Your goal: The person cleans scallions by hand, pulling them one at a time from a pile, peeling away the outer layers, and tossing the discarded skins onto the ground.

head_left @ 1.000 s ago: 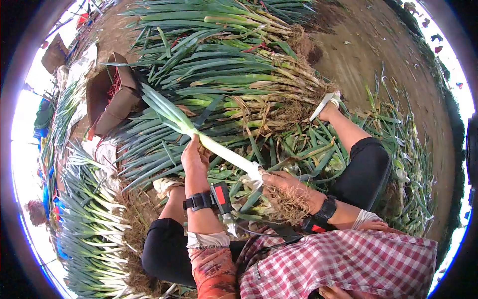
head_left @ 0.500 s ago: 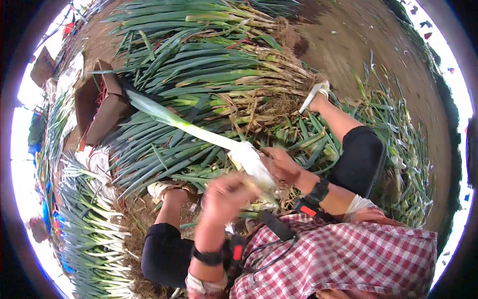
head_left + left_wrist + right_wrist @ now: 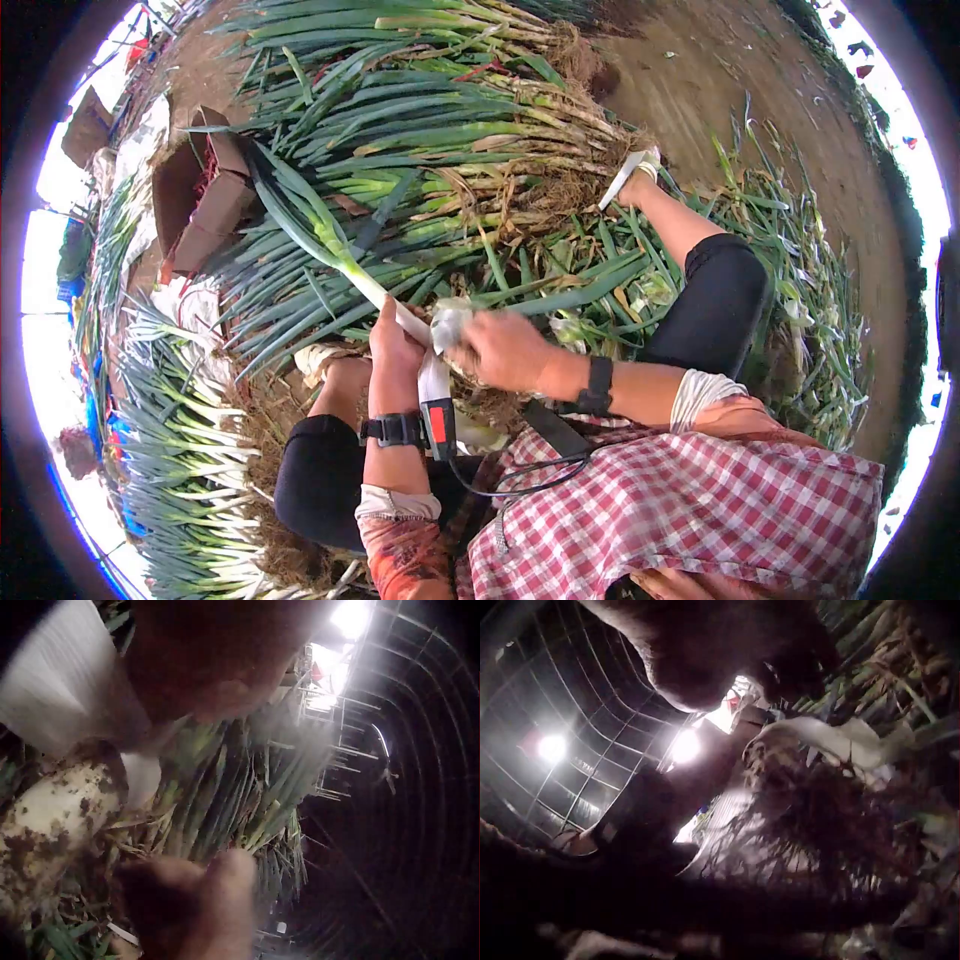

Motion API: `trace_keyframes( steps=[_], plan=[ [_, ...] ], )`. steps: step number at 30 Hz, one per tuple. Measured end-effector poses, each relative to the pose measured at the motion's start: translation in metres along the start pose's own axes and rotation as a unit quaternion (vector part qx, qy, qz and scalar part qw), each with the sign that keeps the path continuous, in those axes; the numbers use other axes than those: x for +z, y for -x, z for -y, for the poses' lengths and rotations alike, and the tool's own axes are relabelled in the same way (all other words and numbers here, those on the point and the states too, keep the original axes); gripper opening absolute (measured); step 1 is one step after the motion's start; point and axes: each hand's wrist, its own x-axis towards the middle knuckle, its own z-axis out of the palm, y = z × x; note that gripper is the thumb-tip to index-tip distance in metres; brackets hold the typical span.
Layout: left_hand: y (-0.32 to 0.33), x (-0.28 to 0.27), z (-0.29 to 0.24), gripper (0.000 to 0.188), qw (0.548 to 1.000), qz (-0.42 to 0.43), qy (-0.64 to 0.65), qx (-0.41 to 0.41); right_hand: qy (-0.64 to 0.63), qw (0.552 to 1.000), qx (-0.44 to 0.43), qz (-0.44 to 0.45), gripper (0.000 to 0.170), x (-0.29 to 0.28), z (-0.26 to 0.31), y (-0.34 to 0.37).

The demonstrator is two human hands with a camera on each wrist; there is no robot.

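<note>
In the head view my left hand [image 3: 396, 348] grips the pale stalk of a long green onion [image 3: 372, 290], whose green leaves point up and to the left. Its white lower part [image 3: 434, 385] slopes down past the left wrist. My right hand [image 3: 508, 350], blurred, pinches a loose whitish outer layer [image 3: 453, 322] just right of the left hand. The left wrist view shows a white layer [image 3: 67, 682] beside a soil-speckled pale base [image 3: 64, 806]. Dark, tangled roots [image 3: 817, 825] appear in the right wrist view, where finger details are hidden in shadow.
Unpeeled onions [image 3: 450, 130] lie in a large heap ahead. Cleaned white-stemmed onions [image 3: 200, 470] lie at the lower left. A cardboard box [image 3: 215, 215] with red ties stands at the left. Loose leaves [image 3: 800, 300] cover the ground at the right.
The onion has swung so its lower end points down toward the body. My left hand has returned to the stalk; my right hand has moved left from the root end to the loose layer.
</note>
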Motion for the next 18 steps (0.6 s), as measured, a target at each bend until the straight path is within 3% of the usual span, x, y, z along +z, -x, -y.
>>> trace_keyframes(
  steps=[1,3,4,6,7,9,13,15,16,17,18],
  plan=[
    [-0.005,-0.004,0.004,0.033,1.0,-0.003,0.003,-0.005,-0.003,0.998,-0.008,-0.065,0.038,-0.008,-0.004,-0.011],
    [-0.011,-0.007,0.008,0.028,0.996,0.081,0.037,0.015,-0.063,0.971,-0.099,-0.208,0.04,-0.006,-0.014,-0.036],
    [-0.003,0.005,0.009,0.028,0.998,0.036,0.042,0.021,-0.061,0.971,-0.096,-0.208,0.04,0.007,-0.019,-0.048],
    [-0.002,0.014,0.01,0.027,0.998,0.026,0.054,0.021,-0.228,0.971,0.006,-0.065,0.043,0.038,-0.027,-0.069],
    [-0.003,0.015,0.011,0.026,0.997,0.014,0.066,0.024,-0.228,0.972,0.008,-0.064,0.043,0.041,-0.027,-0.073],
    [-0.01,0.013,0.012,0.025,0.998,-0.006,0.06,0.037,-0.137,0.977,0.028,0.163,0.044,0.046,-0.029,-0.079],
    [-0.009,0.016,0.007,0.024,0.994,-0.046,0.086,0.056,-0.083,0.976,0.016,0.2,0.039,0.001,-0.022,-0.041],
    [-0.018,0.017,0.005,0.024,0.991,-0.031,0.107,0.075,-0.091,0.984,0.014,0.154,0.041,-0.009,-0.028,-0.014],
    [-0.022,0.021,-0.001,0.023,0.988,-0.063,0.121,0.069,-0.096,0.982,0.025,0.16,0.038,-0.025,-0.023,0.004],
    [-0.033,0.012,-0.001,0.024,0.987,-0.028,0.116,0.109,-0.101,0.98,0.037,0.167,0.034,-0.043,-0.017,0.025],
    [-0.038,0.006,-0.005,0.025,0.986,0.015,0.135,0.092,-0.112,0.978,0.05,0.167,0.032,-0.054,-0.021,0.044]
  ],
)
